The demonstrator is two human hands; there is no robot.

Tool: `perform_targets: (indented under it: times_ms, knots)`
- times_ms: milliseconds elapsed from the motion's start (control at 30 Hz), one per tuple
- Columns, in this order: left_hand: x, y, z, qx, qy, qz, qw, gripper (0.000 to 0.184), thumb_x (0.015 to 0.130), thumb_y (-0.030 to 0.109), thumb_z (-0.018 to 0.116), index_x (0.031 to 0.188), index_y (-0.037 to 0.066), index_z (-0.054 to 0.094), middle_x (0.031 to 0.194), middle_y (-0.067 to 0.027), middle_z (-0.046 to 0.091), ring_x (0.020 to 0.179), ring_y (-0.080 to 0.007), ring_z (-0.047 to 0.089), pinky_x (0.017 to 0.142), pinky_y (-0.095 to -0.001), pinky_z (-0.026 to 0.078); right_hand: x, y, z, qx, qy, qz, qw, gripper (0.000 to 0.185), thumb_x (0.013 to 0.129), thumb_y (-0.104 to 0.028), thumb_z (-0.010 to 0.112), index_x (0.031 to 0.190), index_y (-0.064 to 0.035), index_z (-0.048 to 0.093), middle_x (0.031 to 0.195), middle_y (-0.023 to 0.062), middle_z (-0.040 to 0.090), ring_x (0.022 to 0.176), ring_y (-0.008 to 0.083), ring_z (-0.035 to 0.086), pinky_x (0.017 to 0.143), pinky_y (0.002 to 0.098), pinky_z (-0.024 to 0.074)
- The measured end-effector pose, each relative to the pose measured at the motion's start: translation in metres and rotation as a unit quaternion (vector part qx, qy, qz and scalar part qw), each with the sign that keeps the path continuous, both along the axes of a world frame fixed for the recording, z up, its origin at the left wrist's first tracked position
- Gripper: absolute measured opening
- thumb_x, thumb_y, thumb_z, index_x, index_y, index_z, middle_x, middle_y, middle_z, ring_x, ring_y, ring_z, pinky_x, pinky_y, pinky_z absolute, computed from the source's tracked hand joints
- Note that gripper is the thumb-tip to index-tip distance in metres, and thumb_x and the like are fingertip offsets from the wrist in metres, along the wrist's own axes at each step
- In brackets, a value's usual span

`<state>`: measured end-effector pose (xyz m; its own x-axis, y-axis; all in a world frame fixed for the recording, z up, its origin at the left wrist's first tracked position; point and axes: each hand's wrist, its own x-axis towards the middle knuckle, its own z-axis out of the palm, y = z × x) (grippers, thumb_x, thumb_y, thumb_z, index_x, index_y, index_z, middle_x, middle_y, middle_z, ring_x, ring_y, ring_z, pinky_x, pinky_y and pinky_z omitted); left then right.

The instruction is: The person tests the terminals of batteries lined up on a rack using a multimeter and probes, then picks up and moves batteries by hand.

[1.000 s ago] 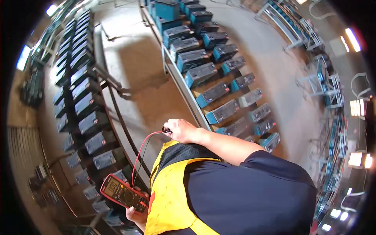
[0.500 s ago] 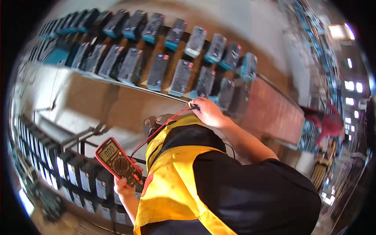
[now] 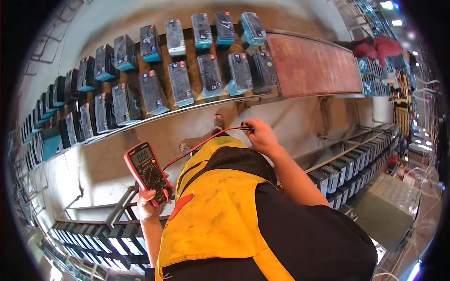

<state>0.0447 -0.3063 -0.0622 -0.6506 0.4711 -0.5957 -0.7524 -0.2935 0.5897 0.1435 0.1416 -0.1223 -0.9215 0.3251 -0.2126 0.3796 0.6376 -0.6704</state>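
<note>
My left hand [image 3: 149, 208] is wrapped around a red-and-black digital multimeter [image 3: 150, 173], its screen facing up and showing zeros. A red test lead [image 3: 201, 142] runs from the meter across to my right hand [image 3: 262, 136]. The fingers of that hand are closed on the test probes [image 3: 245, 127], whose tips are partly hidden. My right hand is in front of my yellow apron [image 3: 211, 206], apart from the bench edge. Beyond it, black-and-teal batteries [image 3: 180, 83] stand in two rows on the bench.
A reddish board [image 3: 314, 65] covers the bench's right part. Other racks of batteries stand at lower left [image 3: 124, 241] and at right [image 3: 349, 168]. A person in red [image 3: 377, 49] is at the far right. My sandalled feet [image 3: 219, 122] are on the floor below the bench.
The view has turned, so the battery rows and red board sit differently. My right hand, with the probes, is now farther from the bench edge. My left hand still holds the multimeter.
</note>
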Motion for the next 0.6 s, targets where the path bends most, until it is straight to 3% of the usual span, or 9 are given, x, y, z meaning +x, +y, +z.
perform_targets:
  times_ms: [100,167,200,233,267,333,433,500,600]
  knots:
    - [-0.016,0.031,-0.001,-0.020,0.018,-0.040,0.999,0.080,0.078,0.029,0.082,0.145,-0.007,0.058,0.123,-0.0220,0.074,0.096,-0.0309,0.081,0.058,-0.0399,0.068,0.018,0.023,0.002,0.019,-0.021,-0.022,0.999,0.016,0.098,-0.013,0.074,0.111,-0.0027,0.073,0.106,0.0211,0.073,0.104,0.0459,0.068,0.090,0.0517,0.0553]
    - [-0.030,0.053,-0.004,-0.048,0.054,-0.111,0.991,0.081,0.079,0.031,0.079,0.149,-0.005,0.058,0.129,-0.0205,0.074,0.103,-0.0346,0.080,0.077,-0.0424,0.068,0.024,0.041,-0.002,0.038,0.004,-0.013,0.999,0.018,0.099,-0.013,0.075,0.112,-0.0014,0.072,0.106,0.0205,0.073,0.103,0.0440,0.069,0.089,0.0502,0.0557]
    - [-0.032,0.079,-0.002,-0.060,0.080,-0.090,0.991,0.065,0.083,0.024,0.079,0.139,-0.006,0.063,0.106,-0.0139,0.077,0.082,-0.0223,0.077,0.060,-0.0352,0.064,0.023,0.049,-0.005,0.048,0.044,-0.003,0.998,0.017,0.101,-0.013,0.074,0.112,-0.0002,0.072,0.103,0.0194,0.073,0.100,0.0413,0.070,0.087,0.0485,0.0560]
    - [-0.035,0.092,-0.012,-0.086,0.084,-0.101,0.988,0.054,0.086,0.019,0.077,0.134,-0.004,0.066,0.099,-0.0104,0.077,0.078,-0.0191,0.076,0.058,-0.0320,0.060,0.023,0.057,-0.008,0.056,0.084,0.009,0.995,0.017,0.102,-0.012,0.074,0.112,0.0010,0.071,0.101,0.0183,0.073,0.097,0.0386,0.072,0.085,0.0467,0.0564]
    - [-0.040,0.111,-0.017,-0.089,0.096,-0.124,0.984,0.050,0.088,0.017,0.077,0.133,-0.003,0.067,0.098,-0.0095,0.076,0.076,-0.0175,0.074,0.058,-0.0307,0.058,0.024,0.063,-0.011,-0.067,0.073,-0.043,0.994,0.016,0.105,-0.015,0.073,0.112,-0.0011,0.072,0.100,0.0145,0.073,0.091,0.0320,0.070,0.082,0.0434,0.0551]
    - [-0.048,0.161,-0.017,-0.084,0.105,-0.180,0.974,0.044,0.089,0.014,0.077,0.130,-0.002,0.067,0.093,-0.0075,0.076,0.073,-0.0150,0.071,0.058,-0.0293,0.056,0.010,0.073,-0.002,-0.309,0.044,-0.132,0.941,0.015,0.110,-0.021,0.070,0.111,-0.0054,0.073,0.099,0.0070,0.074,0.081,0.0189,0.067,0.076,0.0370,0.0524]
    - [-0.051,0.240,-0.023,-0.081,0.123,-0.277,0.949,0.048,0.092,0.014,0.080,0.135,0.000,0.065,0.092,-0.0060,0.074,0.070,-0.0134,0.068,0.061,-0.0283,0.055,-0.018,0.086,0.024,-0.470,0.022,-0.196,0.860,0.027,0.102,-0.019,0.083,0.119,-0.0002,0.072,0.097,0.0003,0.072,0.085,0.0154,0.064,0.078,0.0344,0.0537]
    - [-0.050,0.293,-0.016,-0.120,0.139,-0.354,0.917,0.070,0.092,0.013,0.081,0.156,0.004,0.055,0.107,-0.0046,0.073,0.084,-0.0138,0.070,0.070,-0.0281,0.058,-0.020,0.096,0.017,-0.489,0.075,-0.154,0.855,0.042,0.096,-0.026,0.091,0.127,-0.0034,0.074,0.108,0.0008,0.074,0.094,0.0133,0.067,0.083,0.0306,0.0551]
    - [-0.034,0.361,-0.013,-0.152,0.342,-0.427,0.823,0.079,0.096,0.015,0.081,0.165,0.004,0.047,0.137,-0.0101,0.069,0.116,-0.0175,0.068,0.090,-0.0352,0.062,-0.015,0.117,0.031,-0.493,0.118,-0.104,0.855,0.058,0.090,-0.025,0.096,0.135,-0.0022,0.068,0.120,0.0054,0.074,0.106,0.0140,0.071,0.093,0.0311,0.0585]
